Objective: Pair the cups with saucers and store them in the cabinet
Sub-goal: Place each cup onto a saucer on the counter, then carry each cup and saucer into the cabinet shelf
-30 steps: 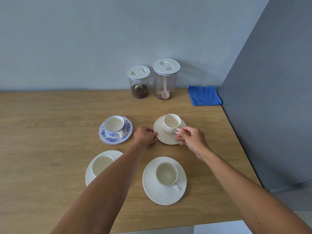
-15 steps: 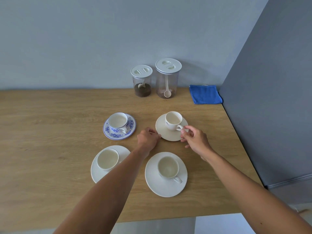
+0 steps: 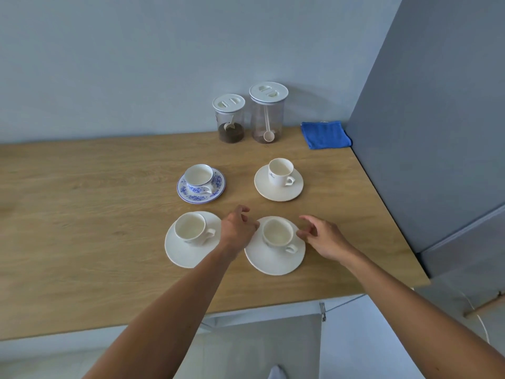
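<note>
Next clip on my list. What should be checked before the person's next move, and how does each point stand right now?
1. Every cup paired with a saucer: ok. This covers the blue-flowered cup and saucer, the far white cup and saucer, the near left white cup and saucer, and the near right white cup on its round white saucer.
2. Near right white cup upright: ok.
3. Left hand free, fingers loose: ok.
4. Right hand free, fingers loose: ok.
5. Grip on the round white saucer: not ok; neither hand holds it.
6. Room in the cabinet: cannot tell; its inside is out of view.
</note>
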A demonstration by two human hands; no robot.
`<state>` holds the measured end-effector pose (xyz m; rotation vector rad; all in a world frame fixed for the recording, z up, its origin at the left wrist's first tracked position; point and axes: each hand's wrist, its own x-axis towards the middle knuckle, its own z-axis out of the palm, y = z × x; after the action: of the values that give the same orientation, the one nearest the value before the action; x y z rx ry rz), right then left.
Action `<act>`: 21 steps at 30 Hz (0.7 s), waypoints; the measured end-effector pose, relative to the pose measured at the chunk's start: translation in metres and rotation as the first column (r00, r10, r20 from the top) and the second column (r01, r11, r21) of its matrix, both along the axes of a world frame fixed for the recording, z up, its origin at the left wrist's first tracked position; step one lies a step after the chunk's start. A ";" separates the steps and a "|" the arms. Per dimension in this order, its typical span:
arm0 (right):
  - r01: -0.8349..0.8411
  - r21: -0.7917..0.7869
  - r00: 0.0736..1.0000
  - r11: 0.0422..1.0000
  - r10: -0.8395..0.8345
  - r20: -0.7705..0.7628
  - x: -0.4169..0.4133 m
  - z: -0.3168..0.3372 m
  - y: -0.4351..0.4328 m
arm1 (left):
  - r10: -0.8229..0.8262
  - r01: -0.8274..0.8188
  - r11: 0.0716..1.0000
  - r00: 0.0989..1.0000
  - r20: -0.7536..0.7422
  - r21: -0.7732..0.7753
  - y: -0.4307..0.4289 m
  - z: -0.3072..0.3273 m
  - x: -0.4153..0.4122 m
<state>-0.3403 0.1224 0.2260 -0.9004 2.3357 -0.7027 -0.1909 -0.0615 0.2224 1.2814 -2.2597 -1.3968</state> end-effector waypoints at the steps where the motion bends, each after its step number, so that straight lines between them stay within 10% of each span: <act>1: 0.004 0.006 1.000 1.000 -0.004 0.003 0.006 -0.001 0.003 | -0.026 0.026 1.000 1.000 0.008 -0.011 0.002 0.000 0.006; 21: 0.096 -0.087 0.995 0.992 -0.094 0.026 0.045 -0.020 0.014 | -0.283 0.303 0.948 0.943 0.177 -0.100 0.018 -0.011 0.037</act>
<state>-0.2956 0.1367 0.2060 -0.8194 2.3560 -0.8563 -0.1540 -0.0435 0.2118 1.0866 -2.6928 -1.2499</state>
